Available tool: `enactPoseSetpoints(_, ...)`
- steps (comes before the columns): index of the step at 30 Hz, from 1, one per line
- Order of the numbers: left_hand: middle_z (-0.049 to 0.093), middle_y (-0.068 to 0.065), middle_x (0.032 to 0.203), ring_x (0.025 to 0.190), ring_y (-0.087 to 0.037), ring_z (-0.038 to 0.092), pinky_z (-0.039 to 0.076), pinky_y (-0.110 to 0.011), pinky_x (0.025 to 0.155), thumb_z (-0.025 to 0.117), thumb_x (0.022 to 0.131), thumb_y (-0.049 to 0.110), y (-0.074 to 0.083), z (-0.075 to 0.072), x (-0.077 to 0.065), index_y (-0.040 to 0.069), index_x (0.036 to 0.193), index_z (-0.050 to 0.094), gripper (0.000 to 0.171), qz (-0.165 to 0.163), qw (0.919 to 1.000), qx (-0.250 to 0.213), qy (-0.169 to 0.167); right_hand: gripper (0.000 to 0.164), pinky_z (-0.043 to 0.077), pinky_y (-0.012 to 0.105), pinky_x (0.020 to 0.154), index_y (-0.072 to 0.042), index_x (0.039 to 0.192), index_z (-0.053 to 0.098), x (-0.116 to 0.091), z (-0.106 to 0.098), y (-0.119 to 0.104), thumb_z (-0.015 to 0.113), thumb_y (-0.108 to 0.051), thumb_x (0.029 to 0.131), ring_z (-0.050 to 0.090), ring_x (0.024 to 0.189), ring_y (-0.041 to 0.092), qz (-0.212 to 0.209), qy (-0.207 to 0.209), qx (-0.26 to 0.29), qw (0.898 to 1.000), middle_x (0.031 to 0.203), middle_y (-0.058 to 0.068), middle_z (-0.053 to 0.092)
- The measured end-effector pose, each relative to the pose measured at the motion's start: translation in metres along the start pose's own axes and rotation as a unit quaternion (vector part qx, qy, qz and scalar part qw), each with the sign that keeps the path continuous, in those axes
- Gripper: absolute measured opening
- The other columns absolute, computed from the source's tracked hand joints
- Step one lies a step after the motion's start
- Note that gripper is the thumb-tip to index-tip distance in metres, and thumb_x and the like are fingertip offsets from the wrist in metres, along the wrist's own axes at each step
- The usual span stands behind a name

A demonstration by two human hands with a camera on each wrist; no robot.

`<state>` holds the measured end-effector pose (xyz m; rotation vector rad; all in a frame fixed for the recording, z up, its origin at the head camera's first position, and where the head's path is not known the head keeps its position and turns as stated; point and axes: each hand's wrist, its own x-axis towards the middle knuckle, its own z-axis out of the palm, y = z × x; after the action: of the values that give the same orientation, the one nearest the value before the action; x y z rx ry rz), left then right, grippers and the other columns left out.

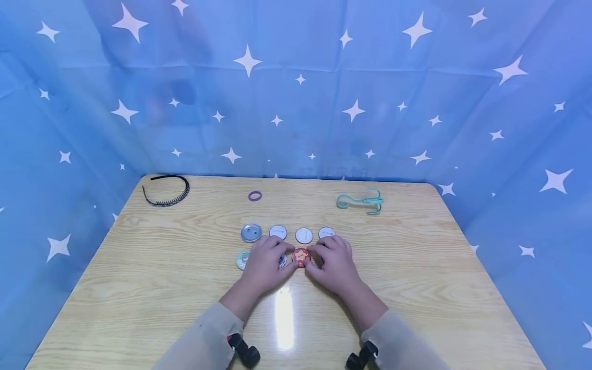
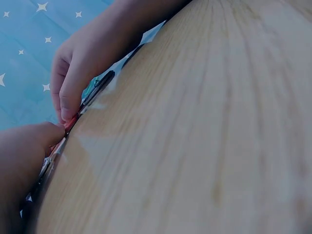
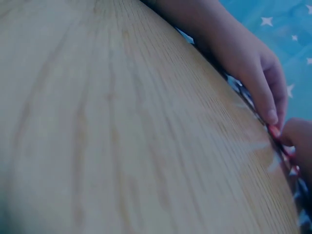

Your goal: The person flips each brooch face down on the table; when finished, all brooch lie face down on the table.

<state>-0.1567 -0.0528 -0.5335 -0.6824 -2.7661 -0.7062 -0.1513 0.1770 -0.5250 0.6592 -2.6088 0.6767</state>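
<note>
A round red button badge (image 1: 301, 257) with a yellow star-shaped figure lies face up between the two hands. My left hand (image 1: 265, 261) holds its left edge with curled fingertips and thumb. From the other side, my right hand (image 1: 336, 263) holds the right edge in the same way. In both wrist views the fingertips meet at the badge, close over the tabletop. A light teal badge (image 1: 242, 260) and a blue-and-white badge (image 1: 282, 261) are partly covered by the left hand. Another badge, mostly hidden, is under the right hand.
Behind the hands runs a row of badges showing their backs, among them a silver one (image 1: 251, 233) and a white one (image 1: 303, 236). Farther back lie a black headband (image 1: 179, 199), a purple hair tie (image 1: 255, 196) and a teal hooked item (image 1: 363, 201) on the wooden table (image 1: 162, 288).
</note>
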Motion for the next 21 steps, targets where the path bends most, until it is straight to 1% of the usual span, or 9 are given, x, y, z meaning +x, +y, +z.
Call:
enactPoseSetpoints(4,0.067,0.006,0.117,0.114,-0.019,0.057,0.043,-0.044,0.107,0.075,0.095,0.054,0.0011,0.0000,0.0002,0.026,0.123,0.079,0.040,-0.001,1.0000,-0.005,0.006,0.029,0.040,0.055,0.098,-0.014,0.105,0.083,-0.0007,-0.0003,0.0015,0.084,-0.033,0.084,0.056,0.108,0.028,0.006,-0.009,0.032,0.999,0.106,0.003,0.068)
enactPoseSetpoints(7,0.067,0.007,0.117,0.114,-0.018,0.056,0.042,-0.043,0.107,0.076,0.095,0.053,0.0016,-0.0007,0.0003,0.027,0.123,0.079,0.039,-0.003,1.0000,-0.007,0.003,0.029,0.039,0.054,0.097,-0.014,0.105,0.083,-0.0010,-0.0008,0.0016,0.085,-0.033,0.084,0.055,0.107,0.027,0.012,-0.013,0.051,0.999,0.105,0.002,0.067)
enactPoseSetpoints(12,0.069,0.008,0.116,0.114,-0.019,0.058,0.043,-0.044,0.107,0.079,0.093,0.052,0.0018,-0.0018,0.0007,0.026,0.122,0.080,0.039,-0.001,0.9999,-0.011,0.006,0.028,0.039,0.053,0.098,-0.015,0.105,0.083,-0.0013,-0.0010,0.0012,0.087,-0.034,0.084,0.055,0.108,0.025,0.019,-0.022,0.063,0.998,0.105,0.000,0.067)
enactPoseSetpoints(16,0.071,0.008,0.115,0.114,-0.019,0.058,0.043,-0.045,0.108,0.081,0.092,0.052,0.0018,-0.0024,0.0004,0.025,0.121,0.080,0.040,0.000,0.9998,-0.017,0.011,0.032,0.039,0.054,0.099,-0.015,0.107,0.082,-0.0008,-0.0018,0.0002,0.087,-0.037,0.084,0.055,0.110,0.025,0.026,-0.034,0.067,0.997,0.106,0.000,0.068)
enactPoseSetpoints(21,0.071,0.008,0.116,0.114,-0.018,0.057,0.042,-0.046,0.108,0.081,0.092,0.054,0.0029,-0.0033,0.0003,0.025,0.121,0.081,0.041,-0.013,0.9995,-0.030,0.003,0.038,0.038,0.055,0.103,-0.017,0.112,0.081,-0.0007,-0.0034,0.0011,0.088,-0.041,0.083,0.055,0.114,0.024,0.040,-0.058,0.064,0.995,0.109,-0.002,0.068)
